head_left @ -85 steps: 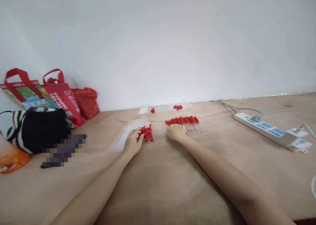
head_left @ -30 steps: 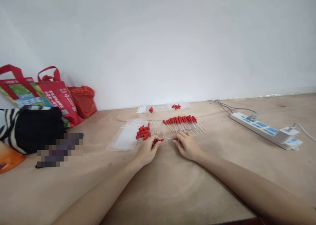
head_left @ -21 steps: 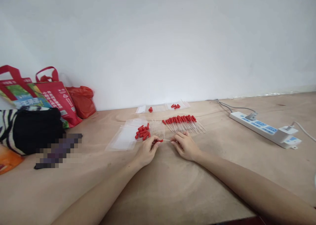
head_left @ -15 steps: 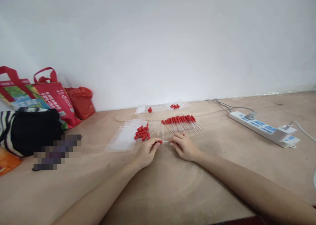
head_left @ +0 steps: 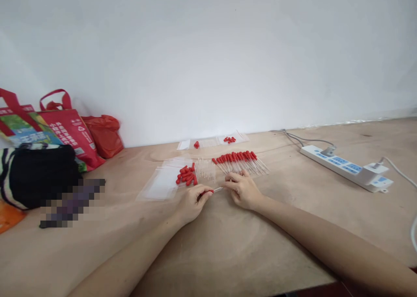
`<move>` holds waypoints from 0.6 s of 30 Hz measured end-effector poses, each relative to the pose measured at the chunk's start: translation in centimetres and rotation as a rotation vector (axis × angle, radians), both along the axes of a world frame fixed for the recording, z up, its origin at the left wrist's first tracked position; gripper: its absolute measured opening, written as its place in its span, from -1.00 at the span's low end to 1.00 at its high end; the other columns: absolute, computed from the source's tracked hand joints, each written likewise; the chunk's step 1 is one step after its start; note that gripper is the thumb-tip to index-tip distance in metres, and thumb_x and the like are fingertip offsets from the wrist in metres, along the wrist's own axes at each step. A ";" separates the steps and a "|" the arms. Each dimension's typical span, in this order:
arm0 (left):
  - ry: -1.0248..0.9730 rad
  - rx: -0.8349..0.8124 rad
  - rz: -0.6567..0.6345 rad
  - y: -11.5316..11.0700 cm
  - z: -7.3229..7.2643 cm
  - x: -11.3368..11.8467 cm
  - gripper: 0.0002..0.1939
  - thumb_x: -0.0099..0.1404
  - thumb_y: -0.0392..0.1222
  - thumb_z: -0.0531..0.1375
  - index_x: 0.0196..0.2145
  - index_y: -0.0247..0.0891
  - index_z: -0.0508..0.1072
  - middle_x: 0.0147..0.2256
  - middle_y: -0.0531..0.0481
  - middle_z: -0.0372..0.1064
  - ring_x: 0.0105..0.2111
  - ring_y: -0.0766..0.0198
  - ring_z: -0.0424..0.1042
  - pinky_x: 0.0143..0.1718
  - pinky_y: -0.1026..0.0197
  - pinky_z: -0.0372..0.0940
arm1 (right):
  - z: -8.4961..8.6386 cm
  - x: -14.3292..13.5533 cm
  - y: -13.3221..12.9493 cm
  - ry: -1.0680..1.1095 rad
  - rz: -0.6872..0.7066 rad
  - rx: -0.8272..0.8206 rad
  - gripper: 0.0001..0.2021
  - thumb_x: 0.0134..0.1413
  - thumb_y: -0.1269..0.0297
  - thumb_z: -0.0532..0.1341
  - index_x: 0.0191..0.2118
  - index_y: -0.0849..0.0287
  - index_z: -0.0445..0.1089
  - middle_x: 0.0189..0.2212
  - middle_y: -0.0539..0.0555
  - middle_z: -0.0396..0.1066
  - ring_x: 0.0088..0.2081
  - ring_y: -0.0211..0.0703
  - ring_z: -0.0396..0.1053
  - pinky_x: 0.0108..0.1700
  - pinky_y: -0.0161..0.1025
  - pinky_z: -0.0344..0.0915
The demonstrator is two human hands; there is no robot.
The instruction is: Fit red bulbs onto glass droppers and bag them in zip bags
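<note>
Between the fingers of my left hand (head_left: 194, 201) is a red rubber bulb (head_left: 208, 192), partly hidden by the thumb. A thin clear dropper tube (head_left: 218, 189) sticks out of the bulb to the right. My right hand (head_left: 243, 190) has its bent fingers at the tube's other end, which they partly hide. Just behind my left hand is a pile of loose red bulbs (head_left: 186, 175). Beside it lie several bare clear tubes (head_left: 205, 169). Past my right hand, a row of droppers with red bulbs fitted (head_left: 236, 157) lies side by side.
Clear plastic bags (head_left: 159, 182) lie left of the bulbs. Near the wall are more bagged tubes (head_left: 210, 143) and small red bulbs (head_left: 230, 140). A white power strip (head_left: 342, 164) with cables stands at the right. Shopping bags (head_left: 70, 132) and a black cloth item (head_left: 42, 173) crowd the left.
The left hand's grip has turned slightly, so more of the red bulb shows along the thumb. The right fingers have shifted a little on the tube. The camera view has moved slightly.
</note>
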State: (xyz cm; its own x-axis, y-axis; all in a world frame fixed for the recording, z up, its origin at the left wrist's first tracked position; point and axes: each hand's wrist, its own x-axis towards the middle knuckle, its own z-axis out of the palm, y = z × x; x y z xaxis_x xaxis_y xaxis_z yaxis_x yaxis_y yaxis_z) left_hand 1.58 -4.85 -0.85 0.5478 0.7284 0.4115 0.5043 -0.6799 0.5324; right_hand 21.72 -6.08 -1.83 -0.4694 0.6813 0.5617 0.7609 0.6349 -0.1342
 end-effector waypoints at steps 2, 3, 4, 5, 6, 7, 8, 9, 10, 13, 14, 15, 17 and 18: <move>-0.001 0.011 0.017 0.0 -0.1 0.0 -0.82 0.21 -0.25 0.03 -0.39 -0.32 0.41 -0.49 0.01 0.35 -0.51 0.35 0.30 -0.49 0.33 0.17 | 0.0 -0.2 -0.1 -0.013 -0.005 0.012 -0.77 -0.07 0.51 0.04 -0.34 0.14 0.38 -0.36 0.03 0.32 -0.42 -0.29 0.17 -0.31 -0.22 -0.15; 0.000 0.020 0.020 0.1 -0.1 0.0 -0.82 0.21 -0.25 0.03 -0.39 -0.32 0.41 -0.50 0.01 0.34 -0.52 0.35 0.29 -0.50 0.34 0.16 | -0.1 -0.2 -0.1 -0.020 0.000 0.013 -0.79 -0.05 0.49 0.03 -0.34 0.15 0.37 -0.38 0.03 0.32 -0.43 -0.29 0.16 -0.32 -0.22 -0.16; 0.000 0.033 0.020 0.1 -0.1 0.0 -0.81 0.21 -0.24 0.02 -0.40 -0.32 0.41 -0.51 0.02 0.33 -0.53 0.35 0.28 -0.51 0.34 0.16 | -0.1 -0.3 -0.2 -0.027 0.008 0.009 -0.80 -0.01 0.47 0.02 -0.35 0.16 0.36 -0.40 0.03 0.32 -0.44 -0.29 0.15 -0.32 -0.23 -0.16; -0.001 0.049 0.014 0.1 -0.1 0.0 -0.81 0.22 -0.24 0.02 -0.40 -0.32 0.41 -0.51 0.02 0.33 -0.52 0.35 0.28 -0.50 0.34 0.16 | -0.1 -0.3 -0.2 -0.034 0.019 0.002 -0.81 0.02 0.44 0.01 -0.36 0.17 0.36 -0.42 0.03 0.32 -0.45 -0.29 0.15 -0.33 -0.23 -0.16; -0.001 0.066 0.004 0.0 -0.1 0.0 -0.81 0.22 -0.24 0.01 -0.41 -0.32 0.40 -0.51 0.02 0.32 -0.51 0.35 0.29 -0.49 0.33 0.16 | -0.1 -0.4 -0.2 -0.042 0.030 -0.007 -0.81 0.05 0.41 -0.01 -0.37 0.18 0.35 -0.44 0.03 0.31 -0.45 -0.29 0.14 -0.33 -0.24 -0.16; 0.000 0.084 -0.008 0.0 0.0 0.0 -0.81 0.22 -0.24 0.01 -0.40 -0.32 0.39 -0.50 0.01 0.32 -0.51 0.34 0.29 -0.48 0.33 0.17 | -0.1 -0.4 -0.2 -0.050 0.040 -0.017 -0.80 0.07 0.40 -0.02 -0.38 0.19 0.34 -0.45 0.03 0.31 -0.45 -0.28 0.14 -0.33 -0.24 -0.16; 0.003 0.100 -0.023 -0.1 0.0 0.0 -0.81 0.23 -0.24 0.00 -0.41 -0.32 0.39 -0.50 0.01 0.32 -0.50 0.34 0.29 -0.47 0.32 0.17 | -0.1 -0.4 -0.3 -0.059 0.047 -0.027 -0.80 0.08 0.39 -0.03 -0.39 0.20 0.33 -0.46 0.03 0.31 -0.45 -0.28 0.14 -0.32 -0.24 -0.16; 0.010 0.114 -0.038 -0.1 0.0 0.0 -0.81 0.23 -0.24 0.00 -0.41 -0.32 0.38 -0.50 0.01 0.31 -0.50 0.34 0.29 -0.47 0.32 0.17 | 0.0 -0.5 -0.3 -0.069 0.052 -0.036 -0.79 0.08 0.39 -0.04 -0.40 0.21 0.32 -0.46 0.03 0.31 -0.46 -0.28 0.14 -0.32 -0.24 -0.16; 0.020 0.126 -0.054 -0.2 0.0 0.0 -0.81 0.23 -0.24 -0.01 -0.41 -0.32 0.37 -0.50 0.01 0.30 -0.51 0.34 0.28 -0.47 0.32 0.17 | 0.0 -0.5 -0.3 -0.078 0.056 -0.046 -0.79 0.08 0.39 -0.05 -0.42 0.21 0.31 -0.47 0.03 0.31 -0.46 -0.28 0.13 -0.32 -0.24 -0.16; 0.060 0.154 -0.099 -0.3 -0.1 -0.1 -0.81 0.23 -0.25 -0.01 -0.43 -0.32 0.36 -0.51 0.01 0.28 -0.52 0.34 0.26 -0.49 0.32 0.15 | 0.2 -0.6 -0.5 -0.091 0.067 -0.098 -0.79 0.08 0.39 -0.05 -0.43 0.21 0.29 -0.47 0.03 0.34 -0.48 -0.28 0.14 -0.32 -0.24 -0.16; 0.070 0.161 -0.110 -0.3 -0.1 -0.1 -0.81 0.24 -0.25 -0.02 -0.43 -0.32 0.35 -0.51 0.00 0.28 -0.51 0.34 0.26 -0.50 0.32 0.14 | 0.3 -0.7 -0.6 -0.085 0.074 -0.128 -0.79 0.08 0.40 -0.05 -0.43 0.21 0.29 -0.47 0.02 0.35 -0.48 -0.29 0.15 -0.31 -0.24 -0.16; 0.076 0.168 -0.116 -0.4 -0.2 -0.1 -0.81 0.24 -0.25 -0.02 -0.43 -0.32 0.35 -0.50 0.00 0.28 -0.51 0.34 0.25 -0.49 0.32 0.14 | 0.4 -0.8 -0.7 -0.073 0.080 -0.167 -0.79 0.08 0.40 -0.05 -0.43 0.20 0.30 -0.47 0.02 0.36 -0.47 -0.29 0.17 -0.31 -0.25 -0.15; 0.071 0.182 -0.124 -0.4 -0.2 -0.1 -0.81 0.24 -0.25 -0.03 -0.42 -0.32 0.34 -0.49 -0.01 0.28 -0.51 0.34 0.25 -0.49 0.32 0.14 | 0.5 -1.0 -0.8 -0.035 0.086 -0.262 -0.76 0.09 0.41 -0.07 -0.43 0.19 0.31 -0.48 0.00 0.37 -0.47 -0.29 0.20 -0.29 -0.25 -0.13; 0.068 0.187 -0.132 -0.4 -0.2 -0.1 -0.81 0.25 -0.25 -0.03 -0.42 -0.32 0.34 -0.49 -0.01 0.28 -0.51 0.34 0.25 -0.49 0.32 0.14 | 0.6 -1.0 -0.8 -0.017 0.087 -0.311 -0.75 0.10 0.40 -0.07 -0.44 0.19 0.32 -0.50 -0.01 0.38 -0.47 -0.30 0.21 -0.28 -0.25 -0.12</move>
State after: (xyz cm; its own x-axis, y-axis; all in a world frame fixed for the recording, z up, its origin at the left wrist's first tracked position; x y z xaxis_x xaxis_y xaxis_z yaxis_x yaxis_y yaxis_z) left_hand 1.46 -5.29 -1.08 0.6640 0.5636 0.4914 0.4353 -0.8257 0.3588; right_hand 20.67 -6.85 -1.26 -0.5413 0.7758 0.3241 0.7093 0.6284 -0.3195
